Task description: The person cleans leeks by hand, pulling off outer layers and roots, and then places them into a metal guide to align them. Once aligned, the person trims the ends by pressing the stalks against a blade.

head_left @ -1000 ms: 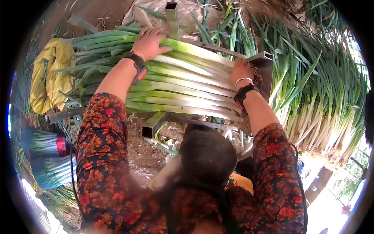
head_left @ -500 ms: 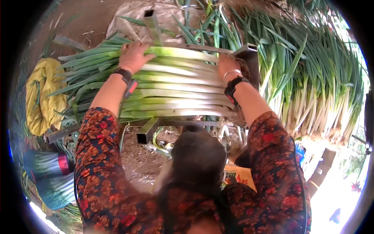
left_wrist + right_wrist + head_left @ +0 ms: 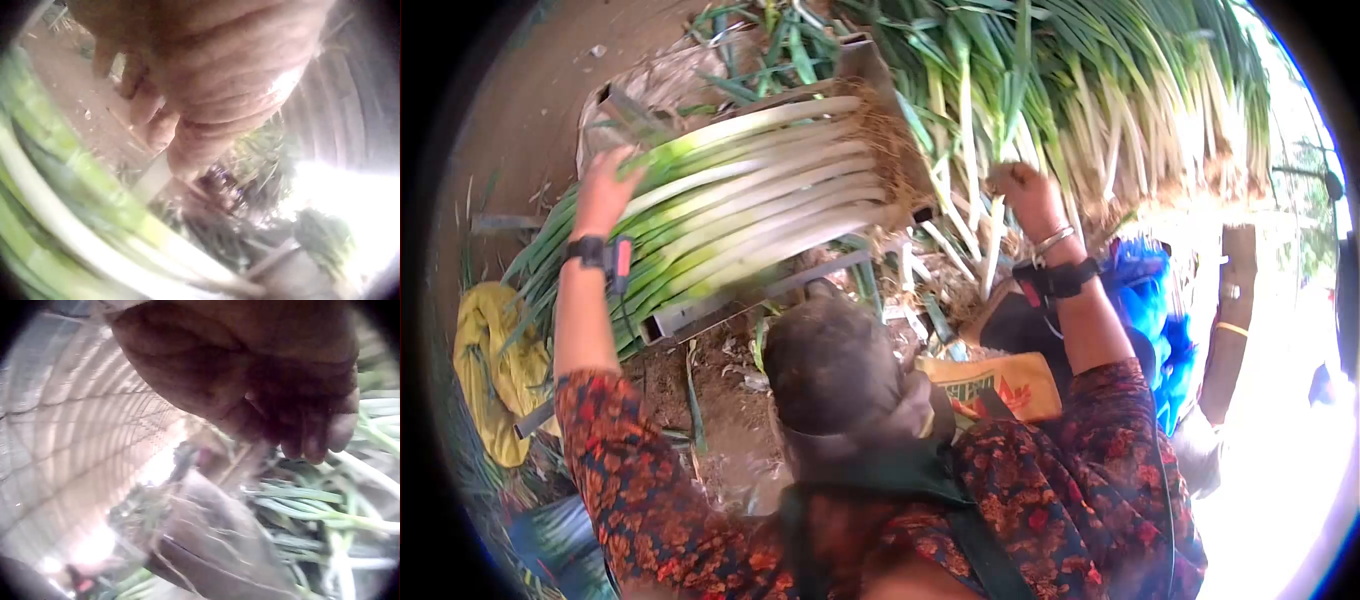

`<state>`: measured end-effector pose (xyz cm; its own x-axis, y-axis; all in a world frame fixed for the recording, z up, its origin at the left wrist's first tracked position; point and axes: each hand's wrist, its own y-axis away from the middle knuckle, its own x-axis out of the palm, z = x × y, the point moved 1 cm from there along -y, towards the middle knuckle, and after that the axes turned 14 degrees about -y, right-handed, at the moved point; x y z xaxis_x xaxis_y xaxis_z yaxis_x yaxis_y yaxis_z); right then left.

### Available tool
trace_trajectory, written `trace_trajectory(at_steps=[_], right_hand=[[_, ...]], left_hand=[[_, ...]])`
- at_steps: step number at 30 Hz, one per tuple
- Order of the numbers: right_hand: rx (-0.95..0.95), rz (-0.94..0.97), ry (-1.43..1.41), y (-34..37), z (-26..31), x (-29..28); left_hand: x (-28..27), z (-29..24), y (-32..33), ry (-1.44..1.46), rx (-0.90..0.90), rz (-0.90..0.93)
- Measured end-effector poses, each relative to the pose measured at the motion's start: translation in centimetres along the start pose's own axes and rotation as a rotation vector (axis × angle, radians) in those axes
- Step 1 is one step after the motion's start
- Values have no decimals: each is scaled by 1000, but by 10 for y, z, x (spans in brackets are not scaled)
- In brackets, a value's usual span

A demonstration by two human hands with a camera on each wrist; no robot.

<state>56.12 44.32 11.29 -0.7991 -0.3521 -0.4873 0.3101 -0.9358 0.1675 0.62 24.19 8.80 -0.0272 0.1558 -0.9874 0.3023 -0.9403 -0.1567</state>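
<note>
The left hand's (image 3: 607, 188) fingers are loosely extended and slightly parted, grasping nothing visible; they lie at the far edge of the leeks (image 3: 770, 190), by the green part, and whether they touch cannot be told. The back of that hand faces up in the head view, its forearm reaching almost straight away from the body.

The right hand's (image 3: 1032, 205) fingers are loosely bent, with nothing seen in their hold. That hand hangs well apart from the leeks, beyond their root end and just in front of the heap (image 3: 1100, 90), with its forearm slanting inward and a bracelet (image 3: 1055, 240) at the wrist.

The leeks lie side by side in the metal rack (image 3: 760, 290), roots against its end plate (image 3: 900, 120), leaves spreading toward the yellow sack (image 3: 495, 350).
</note>
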Motion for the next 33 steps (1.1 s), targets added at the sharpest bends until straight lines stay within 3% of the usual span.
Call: trace_trajectory(at_steps=[1,2,3,5,7,8,11,13,14,17,18,21,22,23,25,27,29,30,31,32,33], right_hand=[[139,46,183,4,-64,-14],[256,48,257,30,-67,-21],[293,44,127,41,-133,-25],[461,112,254,61,-215,-22],[466,152,480,79,-244,-12],[487,160,547,87,-259,-9],[597,94,484,94,-285,-14],[609,75,465,98,-285,-15],[612,134,489,96,-289,-14],[561,20,193,86,-368,16],[528,112,108,86,-355,22],[714,-199,316,90,-321,40],[801,-143,250,85,-311,39],[733,-76,162,82,-299,37],[529,-166,282,66,-278,41],[170,-428,31,45,-256,47],[222,-444,-98,6,-234,50],[205,-353,71,-15,-214,49],[243,-392,161,-44,-247,67],[253,-391,127,-60,-225,64],[354,-336,192,-80,-238,70]], left_hand=[[-24,-10,2,21,17,-8],[-57,-30,7,30,5,-88],[-88,-47,8,65,-10,-83],[-136,-83,12,183,-63,-178],[-190,-161,23,429,-252,-177],[-200,-189,29,677,-218,-194],[-218,-277,44,1326,-82,-93],[-204,-325,47,1573,221,45],[-195,-354,48,1593,132,106],[-136,-412,40,1683,-179,326],[-120,-425,41,1587,-243,363],[-107,-433,41,1525,-311,422],[-107,-433,35,1545,-297,422],[-108,-433,28,1526,-297,413],[-111,-430,19,1486,-318,404],[-111,-428,13,1422,-335,464],[-109,-427,11,1403,-366,529],[-108,-427,9,1340,-301,506],[-108,-427,7,1348,-307,499],[-109,-428,6,1355,-313,487],[-110,-428,4,1363,-315,475]])
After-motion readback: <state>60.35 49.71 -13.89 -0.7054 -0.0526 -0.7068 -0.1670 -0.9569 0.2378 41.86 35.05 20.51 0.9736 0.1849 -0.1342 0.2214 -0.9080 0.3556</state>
